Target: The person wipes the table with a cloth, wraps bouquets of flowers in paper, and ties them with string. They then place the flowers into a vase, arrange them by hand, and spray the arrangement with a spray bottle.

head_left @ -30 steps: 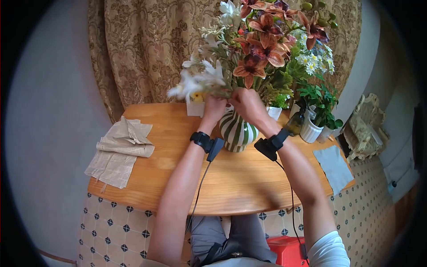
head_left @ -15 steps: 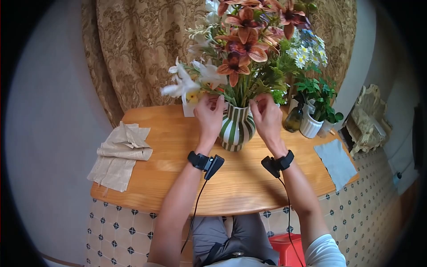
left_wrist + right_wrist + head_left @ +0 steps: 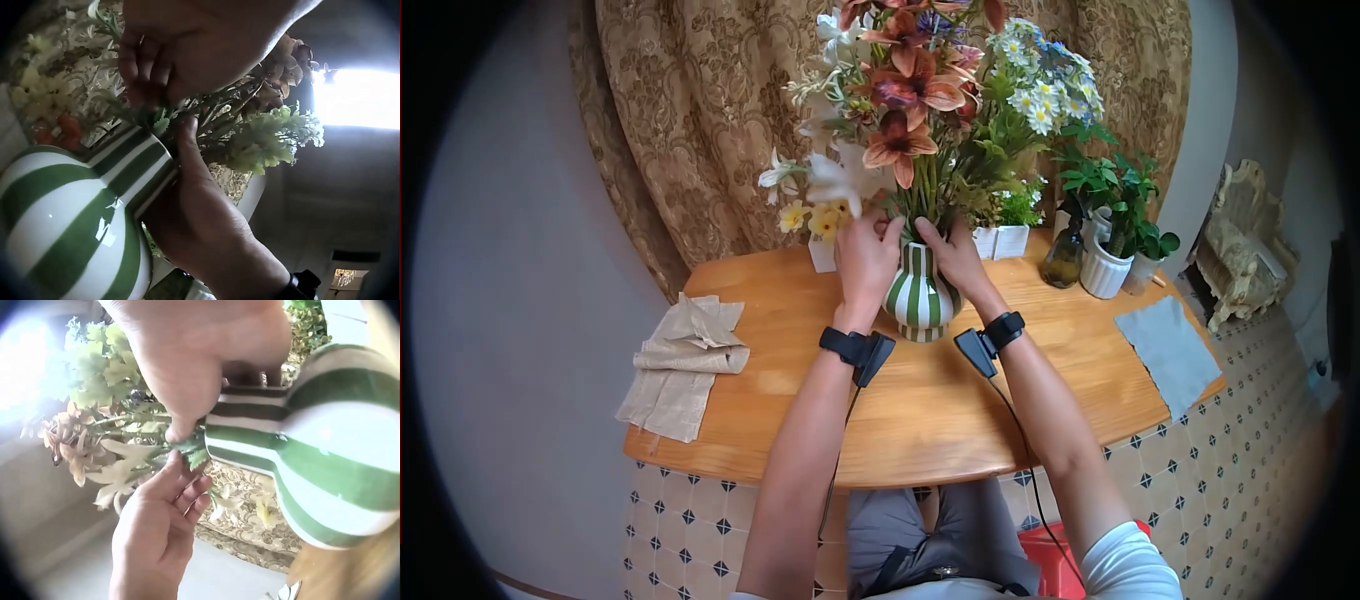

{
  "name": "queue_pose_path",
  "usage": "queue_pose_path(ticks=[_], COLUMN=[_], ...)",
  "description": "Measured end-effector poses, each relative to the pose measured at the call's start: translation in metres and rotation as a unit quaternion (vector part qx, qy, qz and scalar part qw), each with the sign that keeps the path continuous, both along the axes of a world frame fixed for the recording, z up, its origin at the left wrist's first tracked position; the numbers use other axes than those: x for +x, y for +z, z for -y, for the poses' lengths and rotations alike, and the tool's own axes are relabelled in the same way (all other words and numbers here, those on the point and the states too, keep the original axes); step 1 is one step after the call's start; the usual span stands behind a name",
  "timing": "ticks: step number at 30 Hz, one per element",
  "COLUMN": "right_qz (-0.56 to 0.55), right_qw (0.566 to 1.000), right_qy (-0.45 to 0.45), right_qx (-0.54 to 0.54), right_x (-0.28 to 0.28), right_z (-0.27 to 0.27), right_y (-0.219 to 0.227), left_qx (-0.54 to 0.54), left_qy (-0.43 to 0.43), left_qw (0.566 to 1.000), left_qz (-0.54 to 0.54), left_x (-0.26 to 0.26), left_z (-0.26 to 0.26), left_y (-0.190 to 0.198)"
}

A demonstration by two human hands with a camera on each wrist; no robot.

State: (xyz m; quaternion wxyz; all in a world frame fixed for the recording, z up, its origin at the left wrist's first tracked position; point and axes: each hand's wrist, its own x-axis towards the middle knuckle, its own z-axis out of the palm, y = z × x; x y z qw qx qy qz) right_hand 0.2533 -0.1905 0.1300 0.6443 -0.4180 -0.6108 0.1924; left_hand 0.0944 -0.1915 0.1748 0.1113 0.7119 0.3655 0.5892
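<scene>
A green-and-white striped vase [image 3: 920,295] stands upright on the table, filled with a tall bouquet of rust-orange lilies [image 3: 900,145], white flowers [image 3: 840,178] and leafy stems. My left hand [image 3: 867,262] is at the left of the vase's mouth. Its thumb and curled fingers pinch a green stem [image 3: 187,450] just above the rim, as the right wrist view shows. On the other side, my right hand [image 3: 960,262] grips the vase's neck [image 3: 140,162], its thumb up against the stems and its fingers hidden behind the neck.
Crumpled beige paper [image 3: 685,365] lies at the table's left, a grey cloth [image 3: 1168,352] at the right edge. A dark bottle [image 3: 1063,262] and a white potted plant [image 3: 1108,270] stand back right. White planters [image 3: 1000,242] sit behind the vase; a red stool [image 3: 1050,565] is below.
Both hands were together among the stems, then parted to either side of the vase's mouth. Now they have closed in again, the right hand onto the neck. The flowers appear shifted left.
</scene>
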Motion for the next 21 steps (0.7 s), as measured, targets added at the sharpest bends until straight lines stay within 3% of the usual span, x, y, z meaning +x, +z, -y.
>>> queue_pose_path(ticks=[3, 7, 10, 13, 15, 17, 20, 21], right_qz=[-0.033, -0.032, 0.010, 0.051, 0.068, 0.064, 0.078, 0.077], right_qw=[0.999, 0.998, 0.997, 0.998, 0.990, 0.991, 0.997, 0.997], right_qy=[-0.016, -0.044, -0.072, -0.005, 0.100, 0.097, -0.025, -0.024], right_qx=[0.024, 0.010, 0.005, 0.019, -0.073, -0.072, 0.011, 0.012], right_x=[-0.008, -0.010, -0.002, 0.011, 0.018, 0.017, 0.007, 0.004], right_z=[-0.002, 0.004, -0.001, 0.004, 0.019, 0.015, 0.016, 0.017], right_y=[-0.010, -0.008, -0.013, -0.014, -0.007, -0.013, -0.022, -0.023], left_qx=[-0.033, -0.047, -0.072, -0.108, -0.091, -0.086, -0.079, -0.077], left_qy=[0.000, -0.063, -0.088, -0.100, -0.081, -0.114, -0.158, -0.171], left_qw=[0.999, 0.997, 0.993, 0.987, 0.990, 0.985, 0.979, 0.979], left_qz=[-0.006, 0.009, 0.037, 0.057, 0.074, 0.097, 0.101, 0.081], left_x=[-0.003, -0.007, -0.005, -0.007, -0.005, 0.001, 0.013, 0.017], left_z=[-0.003, -0.005, 0.005, 0.012, 0.011, 0.001, -0.006, -0.008], left_y=[-0.004, -0.016, -0.034, -0.047, -0.051, -0.055, -0.048, -0.043])
